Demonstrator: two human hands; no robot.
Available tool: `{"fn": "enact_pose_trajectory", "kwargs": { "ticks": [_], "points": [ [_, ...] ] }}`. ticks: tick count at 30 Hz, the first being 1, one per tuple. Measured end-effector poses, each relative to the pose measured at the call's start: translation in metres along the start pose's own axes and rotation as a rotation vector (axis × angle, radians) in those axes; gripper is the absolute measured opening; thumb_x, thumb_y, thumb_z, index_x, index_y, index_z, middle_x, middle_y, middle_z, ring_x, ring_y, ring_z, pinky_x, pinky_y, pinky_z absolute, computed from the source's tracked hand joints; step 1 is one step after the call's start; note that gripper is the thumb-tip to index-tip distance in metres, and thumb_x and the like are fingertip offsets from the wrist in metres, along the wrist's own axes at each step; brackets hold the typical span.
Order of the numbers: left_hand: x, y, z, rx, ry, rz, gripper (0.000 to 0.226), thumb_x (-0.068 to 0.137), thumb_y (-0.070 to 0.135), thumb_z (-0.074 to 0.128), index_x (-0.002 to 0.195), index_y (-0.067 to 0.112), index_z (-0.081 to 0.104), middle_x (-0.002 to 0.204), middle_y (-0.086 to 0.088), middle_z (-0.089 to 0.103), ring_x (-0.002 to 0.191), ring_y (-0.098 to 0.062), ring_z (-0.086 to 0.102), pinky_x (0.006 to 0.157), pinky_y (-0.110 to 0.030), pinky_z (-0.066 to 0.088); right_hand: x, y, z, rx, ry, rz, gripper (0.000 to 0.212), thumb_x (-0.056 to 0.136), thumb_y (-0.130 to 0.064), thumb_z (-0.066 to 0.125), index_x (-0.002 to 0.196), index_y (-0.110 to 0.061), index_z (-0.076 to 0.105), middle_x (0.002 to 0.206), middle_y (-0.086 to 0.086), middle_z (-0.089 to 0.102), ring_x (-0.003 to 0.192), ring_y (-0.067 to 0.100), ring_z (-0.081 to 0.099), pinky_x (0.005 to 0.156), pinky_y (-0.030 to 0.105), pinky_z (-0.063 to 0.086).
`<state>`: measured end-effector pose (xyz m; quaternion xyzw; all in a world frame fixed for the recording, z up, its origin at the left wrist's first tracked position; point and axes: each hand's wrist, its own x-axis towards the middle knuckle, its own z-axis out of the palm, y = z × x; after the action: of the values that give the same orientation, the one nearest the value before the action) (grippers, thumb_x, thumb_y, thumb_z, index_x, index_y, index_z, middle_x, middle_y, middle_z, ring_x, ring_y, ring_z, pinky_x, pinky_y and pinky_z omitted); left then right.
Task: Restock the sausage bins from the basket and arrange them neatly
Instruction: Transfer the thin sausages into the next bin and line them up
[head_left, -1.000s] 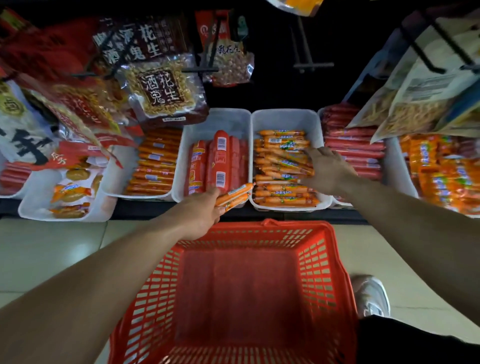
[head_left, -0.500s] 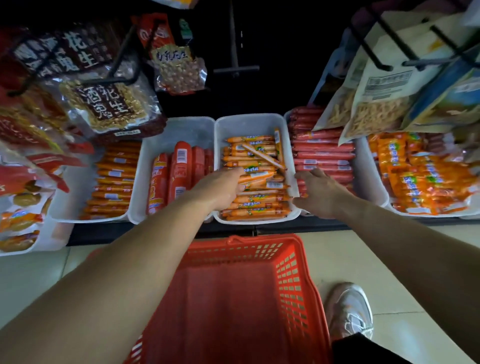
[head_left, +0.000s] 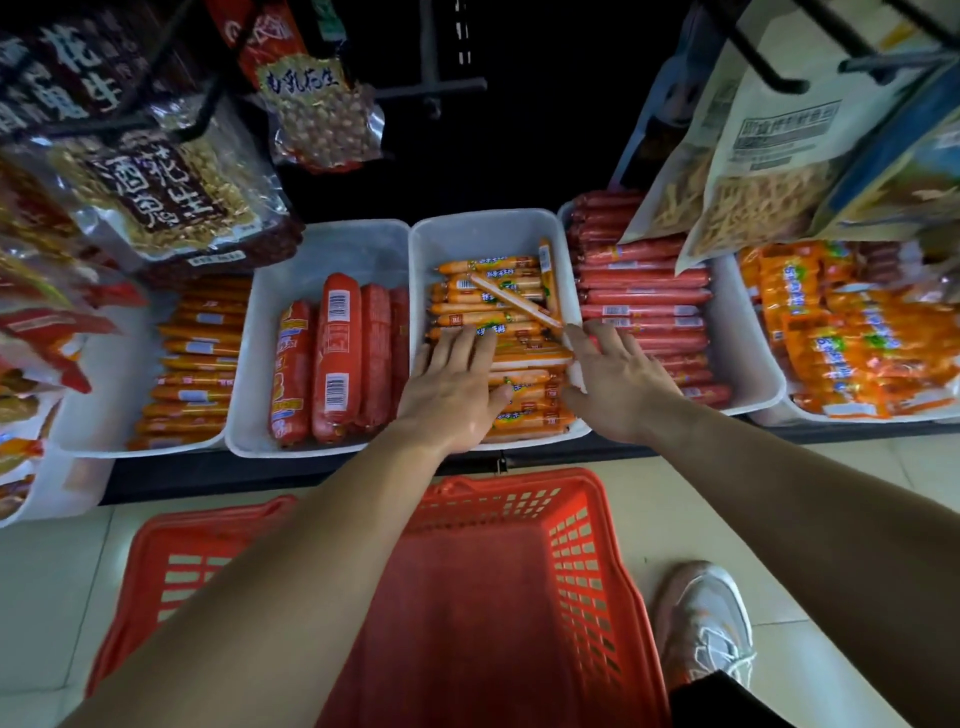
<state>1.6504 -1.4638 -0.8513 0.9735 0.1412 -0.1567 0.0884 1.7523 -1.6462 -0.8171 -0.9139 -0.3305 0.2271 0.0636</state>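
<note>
Left hand lay flat and open on the orange sausages in the middle white bin, gripping nothing. Right hand was splayed open over that bin's right rim, also empty. Red basket looked empty. One stick lay diagonal on top, another stood along the right wall; best to turn both parallel, then press the rows level.

The left hand lies flat, fingers spread, on orange sausages in a white bin. Just beside it, the right hand rests open on that bin's edge. A red basket sits below both wrists.
</note>
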Motion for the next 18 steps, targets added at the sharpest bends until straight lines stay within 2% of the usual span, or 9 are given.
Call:
{"fn": "enact_pose_trajectory", "kwargs": {
  "ticks": [3, 5, 7, 9, 13, 18],
  "points": [
    [0.009, 0.01, 0.006, 0.029, 0.084, 0.073, 0.067, 0.103, 0.058, 0.017, 0.159, 0.03, -0.006, 0.168, 0.002, 0.002, 0.155, -0.027, -0.001, 0.123, -0.052, 0.007, 0.001, 0.005, 0.01, 0.019, 0.067, -0.018, 0.072, 0.099, -0.042, 0.041, 0.158, -0.022, 0.005, 0.161, 0.006, 0.021, 0.141, 0.033, 0.032, 0.109, 0.052, 0.036],
    [0.015, 0.014, 0.008, 0.05, 0.137, 0.135, 0.06, 0.104, 0.056, 0.017, 0.159, 0.036, 0.002, 0.167, 0.003, 0.011, 0.154, -0.028, 0.008, 0.122, -0.054, 0.011, 0.001, 0.009, 0.017, 0.032, 0.118, -0.045, 0.071, 0.098, -0.044, 0.037, 0.158, -0.024, 0.004, 0.159, 0.004, 0.024, 0.138, 0.031, 0.036, 0.108, 0.051, 0.039],
    [0.025, 0.013, 0.007, 0.022, 0.167, 0.114, 0.055, 0.104, 0.055, 0.019, 0.156, 0.04, 0.014, 0.166, 0.003, 0.018, 0.153, -0.027, 0.015, 0.122, -0.053, 0.013, 0.0, 0.01, 0.024, 0.053, 0.133, -0.047, 0.073, 0.098, -0.051, 0.033, 0.158, -0.027, 0.0, 0.161, 0.003, 0.021, 0.139, 0.03, 0.034, 0.108, 0.052, 0.038],
    [0.038, 0.01, 0.003, -0.009, 0.152, 0.062, 0.053, 0.104, 0.055, 0.015, 0.155, 0.043, 0.019, 0.166, 0.003, 0.019, 0.153, -0.025, 0.015, 0.122, -0.051, 0.01, 0.001, 0.011, 0.029, 0.054, 0.15, -0.041, 0.075, 0.097, -0.059, 0.029, 0.158, -0.028, -0.003, 0.161, 0.003, 0.02, 0.14, 0.029, 0.034, 0.108, 0.051, 0.038],
    [0.064, -0.004, -0.002, 0.061, 0.068, -0.037, 0.059, 0.102, 0.056, 0.006, 0.158, 0.038, 0.006, 0.169, -0.001, 0.009, 0.155, -0.026, 0.008, 0.123, -0.053, 0.009, 0.002, 0.013, 0.033, 0.028, 0.19, -0.042, 0.075, 0.097, -0.061, 0.024, 0.158, -0.029, -0.006, 0.16, 0.002, 0.023, 0.138, 0.027, 0.036, 0.107, 0.049, 0.038],
    [0.066, -0.009, 0.003, 0.008, 0.066, 0.057, 0.068, 0.102, 0.06, 0.008, 0.159, 0.029, -0.01, 0.168, 0.005, -0.008, 0.155, -0.017, -0.005, 0.125, -0.048, 0.002, 0.005, 0.015, 0.037, 0.009, 0.2, -0.055, 0.075, 0.097, -0.062, 0.022, 0.157, -0.029, -0.007, 0.156, 0.002, 0.029, 0.133, 0.026, 0.04, 0.105, 0.047, 0.04]
  ]
}}
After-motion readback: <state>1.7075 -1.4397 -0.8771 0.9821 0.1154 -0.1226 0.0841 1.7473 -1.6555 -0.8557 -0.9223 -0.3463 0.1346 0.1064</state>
